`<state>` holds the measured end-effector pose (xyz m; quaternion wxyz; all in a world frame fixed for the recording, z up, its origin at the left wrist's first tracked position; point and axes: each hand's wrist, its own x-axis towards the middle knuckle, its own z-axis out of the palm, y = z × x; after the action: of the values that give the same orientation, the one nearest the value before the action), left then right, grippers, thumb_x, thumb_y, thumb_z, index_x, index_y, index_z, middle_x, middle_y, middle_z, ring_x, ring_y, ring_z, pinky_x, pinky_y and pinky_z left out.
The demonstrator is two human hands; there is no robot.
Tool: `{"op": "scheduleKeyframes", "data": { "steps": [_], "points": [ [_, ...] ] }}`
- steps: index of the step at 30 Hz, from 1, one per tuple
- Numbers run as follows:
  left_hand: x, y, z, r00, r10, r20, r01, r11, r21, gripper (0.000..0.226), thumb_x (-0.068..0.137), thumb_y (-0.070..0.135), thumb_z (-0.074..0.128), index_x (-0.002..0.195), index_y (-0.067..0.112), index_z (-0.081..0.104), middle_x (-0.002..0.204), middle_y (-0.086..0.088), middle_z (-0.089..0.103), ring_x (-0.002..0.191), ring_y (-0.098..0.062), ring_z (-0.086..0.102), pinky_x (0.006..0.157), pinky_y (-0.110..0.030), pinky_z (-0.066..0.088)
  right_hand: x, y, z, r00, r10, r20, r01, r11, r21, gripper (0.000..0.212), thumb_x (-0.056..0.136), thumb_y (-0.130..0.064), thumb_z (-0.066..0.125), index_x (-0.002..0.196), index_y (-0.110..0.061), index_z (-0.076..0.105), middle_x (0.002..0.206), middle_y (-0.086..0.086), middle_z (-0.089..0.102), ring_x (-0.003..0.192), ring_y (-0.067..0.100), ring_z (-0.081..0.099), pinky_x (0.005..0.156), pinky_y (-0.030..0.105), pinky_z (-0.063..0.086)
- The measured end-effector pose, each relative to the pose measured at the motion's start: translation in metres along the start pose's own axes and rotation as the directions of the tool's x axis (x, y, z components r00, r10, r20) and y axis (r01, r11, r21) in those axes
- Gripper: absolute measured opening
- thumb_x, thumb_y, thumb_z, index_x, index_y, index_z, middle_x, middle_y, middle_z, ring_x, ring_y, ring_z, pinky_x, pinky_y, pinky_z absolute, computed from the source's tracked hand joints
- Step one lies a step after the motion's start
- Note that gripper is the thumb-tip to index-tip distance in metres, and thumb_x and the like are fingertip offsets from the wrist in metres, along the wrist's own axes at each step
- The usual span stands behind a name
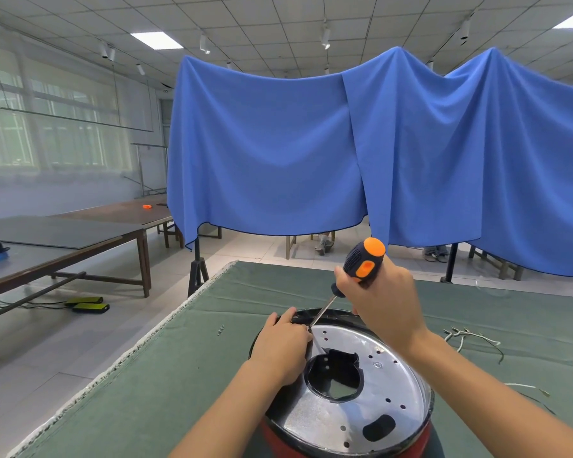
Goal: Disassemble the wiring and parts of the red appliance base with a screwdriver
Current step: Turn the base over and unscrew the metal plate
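The red appliance base sits at the near edge of the green cloth-covered table, at about six o'clock in the view, with only a strip of its red wall showing beneath a black rim. Its shiny metal plate faces up, pierced by small holes, a large round opening near the middle and a smaller dark slot toward five o'clock. The right hand is wrapped tightly around the black-and-orange handle of the screwdriver, fingers fully curled about it; the shaft slants down toward seven o'clock, and its tip meets the plate at the plate's ten o'clock edge. The left hand rests over the base's rim at nine o'clock, fingers bent beside the tip; whether they pinch anything I cannot tell. Loose wires lie on the cloth at three o'clock of the base, well apart from it. A blue drape hangs behind the table at twelve o'clock.
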<state>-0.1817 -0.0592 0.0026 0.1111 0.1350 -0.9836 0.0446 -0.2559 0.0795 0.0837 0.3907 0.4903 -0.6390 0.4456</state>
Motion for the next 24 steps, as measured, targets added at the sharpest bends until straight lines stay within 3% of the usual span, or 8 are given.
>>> {"op": "scheduleKeyframes", "data": {
  "steps": [2, 7, 11, 13, 15, 17, 24],
  "points": [
    [0.000, 0.000, 0.000, 1.000, -0.004, 0.003, 0.004, 1.000, -0.002, 0.037, 0.092, 0.007, 0.042, 0.123, 0.017, 0.059, 0.139, 0.001, 0.050, 0.146, -0.022, 0.008, 0.117, -0.043, 0.006, -0.001, 0.001, -0.001, 1.000, 0.005, 0.003, -0.005, 0.999, 0.033, 0.037, 0.076, -0.028, 0.061, 0.068, -0.036, 0.026, 0.044, -0.022, 0.028, 0.032, 0.002, 0.035, 0.043, 0.001, 0.030],
    [-0.001, 0.001, 0.000, 1.000, -0.009, 0.000, 0.009, 1.000, -0.003, 0.034, 0.092, 0.007, 0.043, 0.120, 0.016, 0.061, 0.137, 0.001, 0.052, 0.146, -0.022, 0.008, 0.117, -0.043, 0.007, -0.001, -0.001, -0.002, 0.997, 0.073, -0.007, -0.072, 0.995, 0.064, 0.040, 0.074, -0.027, 0.062, 0.066, -0.037, 0.024, 0.044, -0.016, 0.035, 0.037, 0.024, 0.052, 0.042, 0.008, 0.033],
    [-0.001, 0.001, -0.001, 1.000, -0.011, 0.004, 0.011, 1.000, -0.008, 0.033, 0.092, 0.008, 0.043, 0.117, 0.016, 0.062, 0.137, 0.000, 0.052, 0.146, -0.022, 0.008, 0.116, -0.043, 0.008, 0.003, -0.001, 0.000, 0.998, 0.055, 0.025, -0.056, 0.997, 0.044, 0.043, 0.078, -0.022, 0.066, 0.068, -0.035, 0.027, 0.045, -0.020, 0.034, 0.034, 0.014, 0.047, 0.044, 0.001, 0.032],
    [-0.001, 0.002, -0.002, 1.000, -0.011, 0.006, 0.011, 1.000, -0.011, 0.032, 0.092, 0.008, 0.043, 0.117, 0.015, 0.062, 0.137, 0.000, 0.052, 0.146, -0.022, 0.008, 0.116, -0.043, 0.009, 0.009, 0.001, 0.002, 0.991, 0.097, 0.092, -0.097, 0.995, 0.000, 0.042, 0.082, -0.020, 0.068, 0.067, -0.030, 0.030, 0.046, -0.018, 0.037, 0.038, 0.010, 0.050, 0.045, 0.006, 0.035],
    [-0.002, 0.001, -0.002, 1.000, -0.009, 0.008, 0.009, 1.000, -0.015, 0.032, 0.092, 0.008, 0.043, 0.117, 0.015, 0.062, 0.138, 0.000, 0.052, 0.146, -0.022, 0.008, 0.116, -0.043, 0.009, 0.019, 0.001, 0.003, 0.963, 0.195, 0.184, -0.190, 0.981, -0.040, 0.036, 0.084, -0.025, 0.066, 0.066, -0.026, 0.035, 0.050, -0.009, 0.048, 0.046, 0.019, 0.057, 0.045, 0.013, 0.034],
    [-0.001, 0.001, -0.002, 1.000, -0.009, 0.010, 0.009, 1.000, -0.013, 0.033, 0.092, 0.009, 0.042, 0.119, 0.015, 0.061, 0.138, 0.001, 0.051, 0.146, -0.022, 0.008, 0.116, -0.043, 0.009, 0.029, -0.001, 0.005, 0.939, 0.243, 0.243, -0.244, 0.969, -0.027, 0.033, 0.085, -0.027, 0.064, 0.066, -0.024, 0.037, 0.054, -0.003, 0.054, 0.047, 0.017, 0.055, 0.047, 0.022, 0.038],
    [-0.002, 0.001, -0.001, 1.000, -0.010, 0.012, 0.011, 1.000, -0.015, 0.036, 0.090, 0.006, 0.042, 0.120, 0.014, 0.060, 0.136, 0.001, 0.052, 0.146, -0.023, 0.007, 0.117, -0.043, 0.008, 0.062, -0.006, 0.013, 0.848, 0.219, 0.482, -0.273, 0.961, 0.042, 0.030, 0.087, -0.023, 0.061, 0.065, -0.019, 0.041, 0.058, 0.001, 0.053, 0.046, 0.016, 0.047, 0.050, 0.025, 0.038]
  ]
}}
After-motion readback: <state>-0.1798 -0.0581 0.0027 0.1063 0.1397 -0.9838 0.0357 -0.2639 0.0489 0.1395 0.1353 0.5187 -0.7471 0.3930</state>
